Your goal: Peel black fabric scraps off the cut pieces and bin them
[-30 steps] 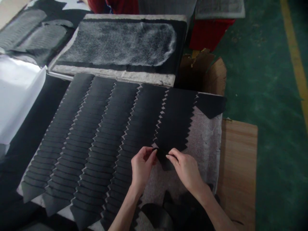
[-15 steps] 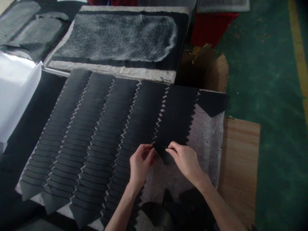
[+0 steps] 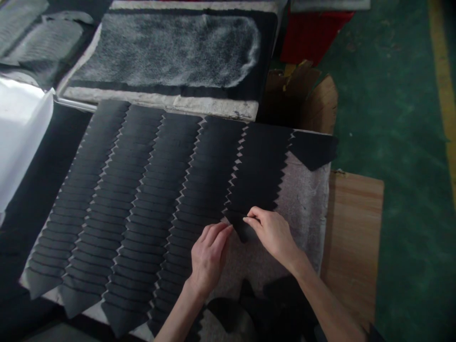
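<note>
A small black pointed fabric piece (image 3: 243, 229) lies on a grey felt board (image 3: 306, 204), at the lower end of a row of overlapped black pieces (image 3: 260, 171). My right hand (image 3: 272, 232) pinches the piece's right edge between thumb and fingers. My left hand (image 3: 208, 254) rests with fingers stretched and close together, its fingertips touching the piece's left edge. Several more rows of overlapped black pieces (image 3: 142, 199) cover the board to the left. A heap of loose black pieces (image 3: 263, 308) lies below my wrists.
A second board with a grey dusted patch (image 3: 167, 52) lies behind. White sheet material (image 3: 17, 133) is at the left. A torn cardboard box (image 3: 302, 99) and a wooden panel (image 3: 352, 237) stand at the right, beside green floor (image 3: 399, 142). A red crate (image 3: 309, 38) is at the back.
Both hands carried the black piece slightly up to the row's end. My left hand let go of its pinch and now lies flat against the piece.
</note>
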`<state>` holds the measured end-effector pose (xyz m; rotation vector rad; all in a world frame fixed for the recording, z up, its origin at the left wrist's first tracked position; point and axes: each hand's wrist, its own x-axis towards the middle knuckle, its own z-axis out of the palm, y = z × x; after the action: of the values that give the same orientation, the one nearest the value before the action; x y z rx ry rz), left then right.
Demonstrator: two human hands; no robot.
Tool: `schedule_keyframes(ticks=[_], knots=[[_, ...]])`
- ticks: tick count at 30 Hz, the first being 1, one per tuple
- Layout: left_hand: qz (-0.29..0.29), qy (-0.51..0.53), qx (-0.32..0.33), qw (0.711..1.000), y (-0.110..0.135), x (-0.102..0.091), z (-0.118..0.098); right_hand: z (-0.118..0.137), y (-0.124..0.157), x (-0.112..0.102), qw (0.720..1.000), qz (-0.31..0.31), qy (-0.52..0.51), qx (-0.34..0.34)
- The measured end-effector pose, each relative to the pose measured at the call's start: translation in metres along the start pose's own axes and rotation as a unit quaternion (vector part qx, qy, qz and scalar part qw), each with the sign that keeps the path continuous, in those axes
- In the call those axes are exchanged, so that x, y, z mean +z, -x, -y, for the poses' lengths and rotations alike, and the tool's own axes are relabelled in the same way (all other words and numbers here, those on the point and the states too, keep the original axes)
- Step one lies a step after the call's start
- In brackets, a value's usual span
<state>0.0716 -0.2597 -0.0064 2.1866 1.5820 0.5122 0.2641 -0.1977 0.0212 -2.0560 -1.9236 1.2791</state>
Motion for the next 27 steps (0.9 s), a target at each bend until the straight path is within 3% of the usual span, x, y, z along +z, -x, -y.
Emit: schedule_keyframes(ticks=[5, 18, 27], knots=[[0.000, -0.052, 0.041, 0.998, -0.001, 0.004, 0.003, -0.003, 0.000, 0.000, 1.000, 0.003, -0.011, 0.006], [-0.002, -0.079, 0.050, 0.996, 0.001, 0.009, 0.009, 0.000, -0.003, -0.006, 1.000, 0.014, -0.011, -0.005], [0.035, -0.126, 0.055, 0.990, -0.001, 0.011, 0.008, 0.001, -0.001, -0.003, 0.999, 0.000, 0.039, 0.002]])
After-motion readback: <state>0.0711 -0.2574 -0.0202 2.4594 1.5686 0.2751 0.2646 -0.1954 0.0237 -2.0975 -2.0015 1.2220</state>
